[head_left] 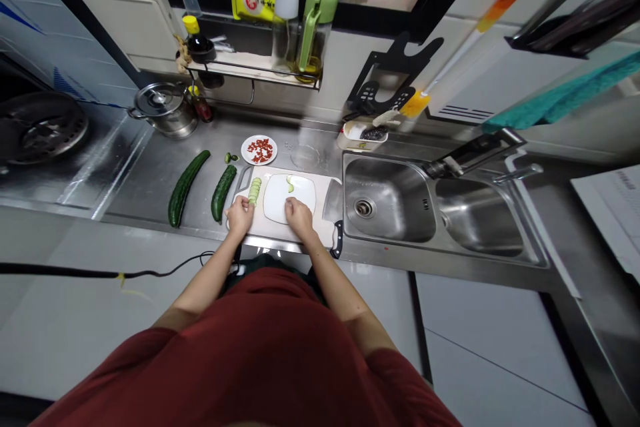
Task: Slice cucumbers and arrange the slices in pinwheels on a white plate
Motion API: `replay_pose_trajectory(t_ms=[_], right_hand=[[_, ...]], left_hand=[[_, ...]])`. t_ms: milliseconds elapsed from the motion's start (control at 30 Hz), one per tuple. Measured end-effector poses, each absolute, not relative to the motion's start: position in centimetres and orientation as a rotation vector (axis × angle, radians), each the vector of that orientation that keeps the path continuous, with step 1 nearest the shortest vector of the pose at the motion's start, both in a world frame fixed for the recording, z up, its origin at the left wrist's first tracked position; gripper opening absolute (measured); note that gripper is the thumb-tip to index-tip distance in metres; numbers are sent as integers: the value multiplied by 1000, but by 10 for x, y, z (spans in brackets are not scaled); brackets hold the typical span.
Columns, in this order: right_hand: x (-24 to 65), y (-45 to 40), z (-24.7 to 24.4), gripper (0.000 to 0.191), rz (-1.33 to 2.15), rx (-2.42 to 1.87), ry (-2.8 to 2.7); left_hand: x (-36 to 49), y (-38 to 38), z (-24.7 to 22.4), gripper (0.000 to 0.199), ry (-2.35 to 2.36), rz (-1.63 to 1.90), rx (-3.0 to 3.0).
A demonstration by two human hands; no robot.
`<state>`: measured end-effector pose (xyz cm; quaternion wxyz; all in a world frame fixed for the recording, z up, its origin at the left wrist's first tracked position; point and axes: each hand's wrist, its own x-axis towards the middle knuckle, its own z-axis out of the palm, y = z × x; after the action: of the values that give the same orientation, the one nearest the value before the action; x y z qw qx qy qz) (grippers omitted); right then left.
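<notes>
My left hand (240, 217) is at the left edge of the cutting board (280, 233), fingers pinched together beside the near end of an overlapping row of cucumber slices (255, 189). What it pinches, if anything, is too small to make out. My right hand (300, 218) is over the right part of a white square plate (276, 203), its fingers closed and their contents hidden. A few cucumber slices (291, 183) lie in a short curve near the plate's far edge. On the board's right end rests a cleaver (333, 203), its black handle toward me.
Two whole cucumbers (186, 190) (223, 193) lie left of the board. Behind it are a small plate of chopped red pieces (259, 150) and green cucumber ends (231, 157). A double sink (390, 197) is right; a lidded pot (165, 110) stands back left.
</notes>
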<state>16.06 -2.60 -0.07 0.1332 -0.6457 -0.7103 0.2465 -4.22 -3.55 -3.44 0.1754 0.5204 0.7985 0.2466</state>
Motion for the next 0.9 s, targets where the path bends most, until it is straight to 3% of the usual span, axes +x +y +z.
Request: replay_pose_trajectory(t_ms=[267, 500, 900], right_hand=[[161, -25, -1, 34, 720, -1868, -2046], [160, -25, 1, 35, 739, -1837, -2028], [162, -12, 26, 30, 768, -1642, -1762]], left_hand=[[-42, -33, -36, 17, 2123, 957, 1350], [-30, -23, -26, 29, 1659, 1332, 1066], [-8, -15, 11, 35, 1315, 1419, 958]])
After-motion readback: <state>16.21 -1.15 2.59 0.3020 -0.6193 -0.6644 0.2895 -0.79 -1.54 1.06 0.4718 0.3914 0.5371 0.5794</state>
